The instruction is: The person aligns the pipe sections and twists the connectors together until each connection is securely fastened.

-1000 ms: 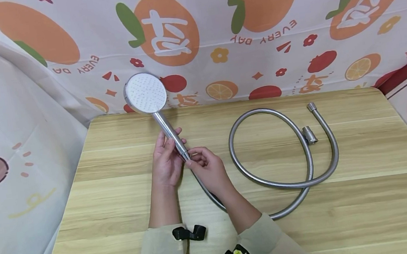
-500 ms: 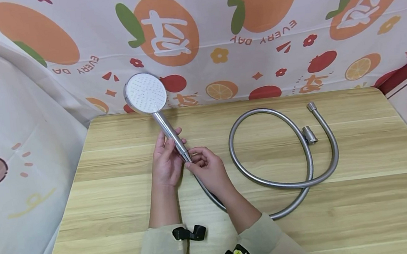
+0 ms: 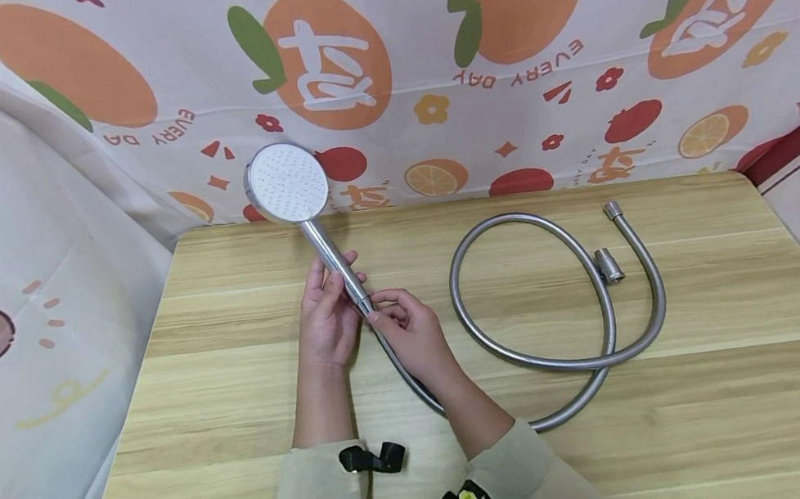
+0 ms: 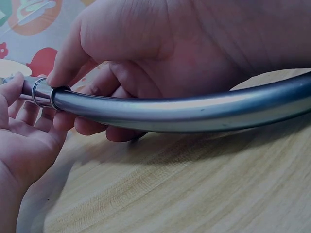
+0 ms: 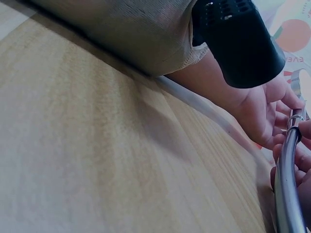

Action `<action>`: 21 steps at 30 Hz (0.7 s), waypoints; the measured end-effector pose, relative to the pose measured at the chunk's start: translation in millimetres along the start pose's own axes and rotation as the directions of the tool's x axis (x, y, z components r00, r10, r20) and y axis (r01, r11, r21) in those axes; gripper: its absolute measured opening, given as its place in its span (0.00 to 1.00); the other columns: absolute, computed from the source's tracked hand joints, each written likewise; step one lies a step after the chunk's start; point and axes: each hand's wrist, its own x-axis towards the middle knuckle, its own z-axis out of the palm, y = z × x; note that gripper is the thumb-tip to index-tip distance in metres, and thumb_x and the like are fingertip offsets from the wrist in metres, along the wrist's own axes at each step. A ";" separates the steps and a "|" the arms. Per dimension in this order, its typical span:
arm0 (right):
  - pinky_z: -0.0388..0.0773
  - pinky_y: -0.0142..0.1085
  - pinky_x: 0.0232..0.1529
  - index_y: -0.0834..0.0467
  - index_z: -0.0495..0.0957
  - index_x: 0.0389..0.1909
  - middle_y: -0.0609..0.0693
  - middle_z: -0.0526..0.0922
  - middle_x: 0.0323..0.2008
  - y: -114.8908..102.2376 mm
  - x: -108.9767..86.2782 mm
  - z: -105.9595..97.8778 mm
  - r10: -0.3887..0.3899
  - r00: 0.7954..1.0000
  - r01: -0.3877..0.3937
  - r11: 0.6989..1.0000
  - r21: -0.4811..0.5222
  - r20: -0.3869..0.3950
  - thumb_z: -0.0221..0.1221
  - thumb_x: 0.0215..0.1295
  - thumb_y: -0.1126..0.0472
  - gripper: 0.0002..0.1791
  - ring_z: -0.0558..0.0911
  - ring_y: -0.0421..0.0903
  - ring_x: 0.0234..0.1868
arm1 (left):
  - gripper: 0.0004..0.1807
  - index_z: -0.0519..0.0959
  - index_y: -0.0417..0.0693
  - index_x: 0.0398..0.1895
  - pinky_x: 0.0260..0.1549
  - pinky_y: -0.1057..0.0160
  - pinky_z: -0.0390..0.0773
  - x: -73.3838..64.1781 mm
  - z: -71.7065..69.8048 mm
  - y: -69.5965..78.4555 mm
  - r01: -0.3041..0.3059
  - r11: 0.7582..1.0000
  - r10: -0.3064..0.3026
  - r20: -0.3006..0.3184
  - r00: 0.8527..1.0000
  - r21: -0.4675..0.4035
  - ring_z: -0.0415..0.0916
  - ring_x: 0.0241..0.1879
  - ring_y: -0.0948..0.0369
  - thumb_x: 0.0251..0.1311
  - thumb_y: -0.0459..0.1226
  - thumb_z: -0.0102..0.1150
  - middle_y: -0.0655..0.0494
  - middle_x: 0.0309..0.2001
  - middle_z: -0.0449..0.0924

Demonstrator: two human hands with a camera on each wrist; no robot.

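Hands (image 3: 327, 328) (image 3: 416, 336) on showerhead (image 3: 293, 192) and hose (image 3: 561, 364), right thumb (image 3: 383, 322) higher

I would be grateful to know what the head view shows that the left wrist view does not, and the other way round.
Only the head view: the loop of the hose, its free end, the small metal fitting lying by it, and the whole spray face.

Only the left wrist view: fingertips of the right hand showing past the hose's lower edge.

Both: the left hand at the handle, the right hand at the hose joint, the wooden table and the printed cloth.
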 end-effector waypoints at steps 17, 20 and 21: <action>0.74 0.24 0.32 0.62 0.79 0.50 0.61 0.83 0.40 1.4 -0.2 0.5 -0.030 0.999 0.031 1.000 0.001 -0.034 0.67 0.58 0.69 0.18 0.77 0.44 0.33 | 0.29 0.59 0.52 0.75 0.43 0.68 0.77 -0.7 0.9 0.0 -0.005 1.000 0.005 0.003 1.000 -0.004 0.77 0.43 0.59 0.73 0.33 0.46 0.53 0.52 0.78; 0.74 0.25 0.32 0.62 0.79 0.50 0.61 0.83 0.39 0.9 -0.3 0.6 -0.033 0.999 0.033 0.999 0.002 -0.035 0.66 0.59 0.68 0.17 0.77 0.44 0.33 | 0.30 0.57 0.50 0.76 0.42 0.68 0.77 -1.1 1.0 0.3 -0.004 1.000 0.004 0.008 1.000 -0.009 0.78 0.43 0.59 0.73 0.33 0.46 0.53 0.53 0.78; 0.74 0.25 0.32 0.62 0.79 0.50 0.61 0.83 0.39 0.9 -0.2 0.6 -0.034 0.999 0.034 0.999 0.002 -0.035 0.65 0.60 0.68 0.16 0.77 0.43 0.32 | 0.30 0.56 0.50 0.77 0.42 0.68 0.77 -1.1 1.0 0.4 -0.005 1.000 0.005 0.010 1.000 -0.008 0.78 0.43 0.59 0.73 0.33 0.46 0.53 0.53 0.78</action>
